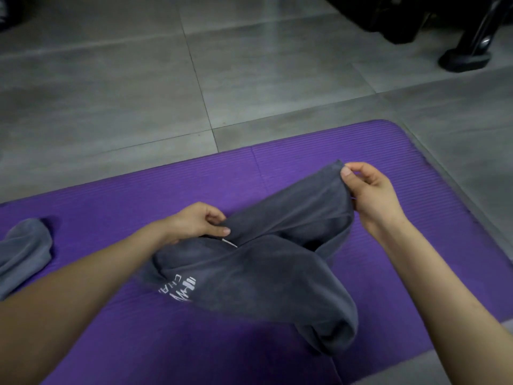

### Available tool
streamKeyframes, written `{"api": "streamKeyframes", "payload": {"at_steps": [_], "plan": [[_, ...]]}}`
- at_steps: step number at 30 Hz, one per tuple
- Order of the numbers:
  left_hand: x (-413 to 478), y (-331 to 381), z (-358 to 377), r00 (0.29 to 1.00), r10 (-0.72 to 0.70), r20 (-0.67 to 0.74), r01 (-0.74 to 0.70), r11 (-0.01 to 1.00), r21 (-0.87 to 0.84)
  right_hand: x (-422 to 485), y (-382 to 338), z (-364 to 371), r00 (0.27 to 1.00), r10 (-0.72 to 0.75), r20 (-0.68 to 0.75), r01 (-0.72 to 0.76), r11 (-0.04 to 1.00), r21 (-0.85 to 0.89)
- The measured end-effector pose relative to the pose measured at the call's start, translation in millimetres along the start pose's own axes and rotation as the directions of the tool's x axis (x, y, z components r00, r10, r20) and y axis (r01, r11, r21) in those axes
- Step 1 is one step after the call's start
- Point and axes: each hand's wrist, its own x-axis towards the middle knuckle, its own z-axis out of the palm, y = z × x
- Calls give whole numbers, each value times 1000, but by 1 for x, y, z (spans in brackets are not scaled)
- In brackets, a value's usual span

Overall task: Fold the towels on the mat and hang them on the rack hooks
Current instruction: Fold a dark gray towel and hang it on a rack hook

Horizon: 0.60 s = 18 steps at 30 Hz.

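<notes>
- As our left hand (194,222) pinches one corner of the dark grey towel (263,273) and our right hand (372,190) pinches another, thumb to forefinger, the cloth sags between them onto the mat (305,145).
- We judge it light, limp and plush; corners and hems give the surest hold.
- Just below the left fingers (215,218) shows a white tag (229,243).
- Under both hands the mat is purple ribbed foam.
- Well left of the left fingers a paler towel (25,254) lies crumpled; beyond, smooth grey floor tiles (138,79).
</notes>
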Motion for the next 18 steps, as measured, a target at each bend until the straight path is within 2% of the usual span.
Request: {"api": "streamKeyframes", "payload": {"at_steps": [2, 4, 6, 7, 9, 10, 11, 12, 13, 14, 15, 18], "plan": [[-2, 16, -6, 997, 44, -62, -38, 995, 91, -5, -2, -13, 999, 15, -32, -16, 999, -34], [-6, 46, -18, 988, 93, -122, -82, 993, 90, -8, 1, -28, 995, 43, -94, -58, 986, -158], [-20, 87, -28, 984, 149, -101, -144, 988, 55, -12, 0, -40, 990, -3, -141, -53, 919, -392], [-30, 109, -30, 980, 189, -55, -185, 981, 61, -17, -6, -41, 988, -57, -143, -30, 839, -543], [-49, 150, -28, 960, 278, 43, -281, 953, 116, -28, -22, -34, 973, -225, -58, 93, 607, -789], [-58, 167, -26, 947, 312, 80, -321, 935, 149, -35, -33, -26, 945, -321, 69, 236, 516, -823], [-66, 181, -24, 936, 336, 106, -350, 919, 181, -41, -46, -13, 903, -371, 216, 387, 486, -784], [-73, 192, -23, 928, 352, 120, -370, 906, 207, -49, -60, 1, 865, -352, 357, 501, 556, -664], [-78, 200, -22, 921, 368, 125, -388, 892, 232, -56, -71, 15, 829, -305, 469, 532, 690, -491], [-83, 205, -23, 915, 384, 123, -403, 877, 259, -61, -79, 25, 797, -252, 550, 489, 803, -341], [-86, 208, -24, 908, 403, 114, -418, 861, 290, -63, -84, 32, 775, -228, 589, 438, 866, -241], [-87, 202, -24, 906, 417, 74, -414, 834, 364, -65, -91, 34, 801, -305, 515, 455, 870, -192]]}}
